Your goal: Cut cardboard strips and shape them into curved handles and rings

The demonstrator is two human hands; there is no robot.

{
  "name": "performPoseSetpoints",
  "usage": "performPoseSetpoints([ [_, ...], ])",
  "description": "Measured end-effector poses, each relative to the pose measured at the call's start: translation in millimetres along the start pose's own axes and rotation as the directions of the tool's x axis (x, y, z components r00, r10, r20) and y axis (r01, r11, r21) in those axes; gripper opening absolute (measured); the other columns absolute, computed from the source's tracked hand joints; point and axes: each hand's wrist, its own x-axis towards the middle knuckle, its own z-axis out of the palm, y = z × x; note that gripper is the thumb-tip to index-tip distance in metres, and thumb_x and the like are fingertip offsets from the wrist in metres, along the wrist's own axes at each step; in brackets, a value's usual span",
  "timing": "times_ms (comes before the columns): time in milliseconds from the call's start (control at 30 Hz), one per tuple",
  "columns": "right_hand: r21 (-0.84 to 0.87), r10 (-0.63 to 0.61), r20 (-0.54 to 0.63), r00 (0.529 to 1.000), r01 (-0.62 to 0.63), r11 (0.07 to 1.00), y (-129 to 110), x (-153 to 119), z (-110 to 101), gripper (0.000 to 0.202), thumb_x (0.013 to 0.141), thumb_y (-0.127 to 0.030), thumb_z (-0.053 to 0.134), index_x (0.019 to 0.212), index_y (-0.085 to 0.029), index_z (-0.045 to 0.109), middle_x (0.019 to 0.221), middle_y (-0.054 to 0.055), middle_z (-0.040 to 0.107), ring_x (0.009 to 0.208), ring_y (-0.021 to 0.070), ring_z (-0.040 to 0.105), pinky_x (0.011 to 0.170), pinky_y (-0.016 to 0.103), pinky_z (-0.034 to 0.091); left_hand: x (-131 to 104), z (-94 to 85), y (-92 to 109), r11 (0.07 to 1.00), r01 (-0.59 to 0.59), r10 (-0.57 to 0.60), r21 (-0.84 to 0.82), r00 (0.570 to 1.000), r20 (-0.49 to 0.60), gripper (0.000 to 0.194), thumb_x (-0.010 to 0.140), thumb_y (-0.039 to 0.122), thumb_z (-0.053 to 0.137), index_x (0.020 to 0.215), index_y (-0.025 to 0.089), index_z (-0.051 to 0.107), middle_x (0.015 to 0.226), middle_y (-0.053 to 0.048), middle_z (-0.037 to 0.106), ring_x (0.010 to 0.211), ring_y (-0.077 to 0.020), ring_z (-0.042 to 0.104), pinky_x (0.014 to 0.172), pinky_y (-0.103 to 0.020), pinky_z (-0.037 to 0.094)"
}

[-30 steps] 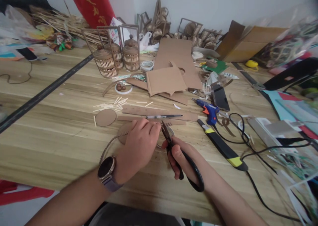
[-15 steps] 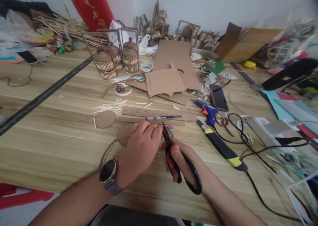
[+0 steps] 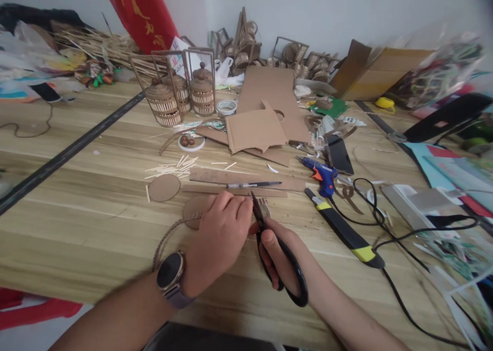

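Note:
My left hand (image 3: pixel 225 225), with a watch on its wrist, is closed around a thin cardboard strip (image 3: pixel 165 234) that curls out to the left; its fingertips are hidden. In my right hand (image 3: pixel 278 248) are black-handled scissors (image 3: pixel 298 276), their blades pointing up beside my left fingers. A short slatted piece of the strip (image 3: pixel 262 201) shows just beyond the blades. One cardboard disc (image 3: pixel 191 212) lies partly under my left hand, another (image 3: pixel 164 187) farther left. Beyond the hands, a pen (image 3: pixel 254 184) rests on flat cardboard strips (image 3: pixel 227 177).
A blue glue gun (image 3: pixel 323 175) and a black-yellow cutting tool (image 3: pixel 348 233) with a looping cable lie to the right. Small wooden sticks (image 3: pixel 173 167), a lid with brown beads (image 3: pixel 192 144), lantern-like baskets (image 3: pixel 164 102) and cardboard sheets (image 3: pixel 256 127) stand or lie farther back.
The scissors' handles have shifted slightly left and down and look a little closer together. Both hands otherwise keep nearly the same place, and the view has tilted slightly.

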Motion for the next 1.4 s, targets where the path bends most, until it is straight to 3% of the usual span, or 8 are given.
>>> performPoseSetpoints([
  [200,0.001,0.052,-0.058,0.997,-0.052,0.999,6.1,4.0,-0.6,0.068,0.079,-0.087,0.034,0.088,-0.022,0.053,0.047,-0.007,0.042,0.028,0.0095,0.037,0.027,0.022,0.027,0.5,4.4,-2.9,1.0,0.022,-0.022,0.006,0.997,-0.072,0.012,0.096,0.015,0.053,0.1,0.014,0.064,0.088,-0.006,0.072,0.081,-0.024,0.061,0.073,-0.037,0.046],
  [367,-0.403,-0.116,-0.394,0.912,-0.058,0.913,11.1,18.4,-38.0,0.053,0.082,-0.074,0.048,0.089,-0.023,0.059,0.064,0.004,0.063,0.057,0.0207,0.061,0.05,0.029,0.045,5.6,11.4,-14.4,0.992,0.106,-0.114,-0.07,0.986,-0.118,0.013,0.096,0.02,0.055,0.091,0.019,0.067,0.077,-0.004,0.072,0.072,-0.0224,0.064,0.066,-0.034,0.045],
  [567,-0.679,-0.192,-0.581,0.791,-0.34,0.651,32.1,33.2,-85.2,0.044,0.087,-0.039,0.054,0.125,-0.019,0.057,0.099,0.014,0.072,0.087,0.0296,0.068,0.066,0.034,0.047,10.0,7.7,-17.5,0.761,0.275,-0.235,-0.588,0.961,0.145,0.015,0.095,0.017,0.052,0.09,0.021,0.066,0.075,0.005,0.074,0.055,-0.0109,0.06,0.054,-0.022,0.043],
  [767,-0.823,-0.518,-0.473,0.713,-0.146,0.55,36.3,33.5,-80.8,0.027,0.089,-0.034,0.053,0.102,-0.016,0.067,0.1,0.016,0.071,0.093,0.0308,0.065,0.08,0.043,0.05,9.4,3.8,-11.4,0.598,0.383,-0.218,-0.705,0.923,0.317,0.02,0.097,0.023,0.043,0.101,0.019,0.062,0.086,0.001,0.075,0.066,-0.013,0.064,0.058,-0.023,0.044],
  [867,-0.736,-0.613,-0.381,0.692,0.173,0.654,24.9,28.0,-61.3,0.016,0.091,-0.032,0.054,0.095,-0.022,0.065,0.093,0.008,0.072,0.088,0.0238,0.066,0.081,0.038,0.051,8.3,5.9,-10.5,0.546,0.415,-0.213,-0.727,0.909,0.359,0.016,0.096,0.025,0.044,0.105,0.02,0.057,0.087,0.0,0.075,0.07,-0.0146,0.066,0.062,-0.025,0.046],
  [967,-0.443,-0.521,-0.367,0.771,0.347,0.826,17.7,23.1,-38.8,0.019,0.088,-0.03,0.061,0.106,-0.024,0.06,0.094,0.005,0.072,0.082,0.0187,0.067,0.076,0.034,0.053,6.8,9.4,-9.7,0.488,0.423,-0.204,-0.764,0.906,0.371,0.015,0.096,0.025,0.045,0.109,0.02,0.05,0.091,-0.003,0.075,0.08,-0.0171,0.069,0.07,-0.028,0.05],
  [1167,-0.083,-0.41,-0.375,0.831,0.411,0.908,20.2,23.3,-19.1,0.019,0.084,-0.025,0.065,0.1,-0.024,0.057,0.081,0.0,0.066,0.068,0.0148,0.064,0.066,0.032,0.054,5.5,14.0,-4.9,0.464,0.397,-0.136,-0.792,0.915,0.379,0.02,0.096,0.023,0.046,0.115,0.02,0.049,0.102,-0.006,0.075,0.094,-0.0195,0.071,0.08,-0.031,0.051],
  [1400,-0.011,-0.404,-0.451,0.796,0.448,0.894,14.7,22.6,-29.2,0.014,0.079,-0.021,0.069,0.085,-0.024,0.057,0.076,-0.002,0.064,0.07,0.0131,0.061,0.065,0.027,0.05,6.9,12.4,-7.4,0.584,0.372,-0.055,-0.722,0.905,0.422,0.018,0.098,0.023,0.044,0.1,0.021,0.062,0.088,-0.001,0.073,0.081,-0.0173,0.068,0.072,-0.027,0.045],
])
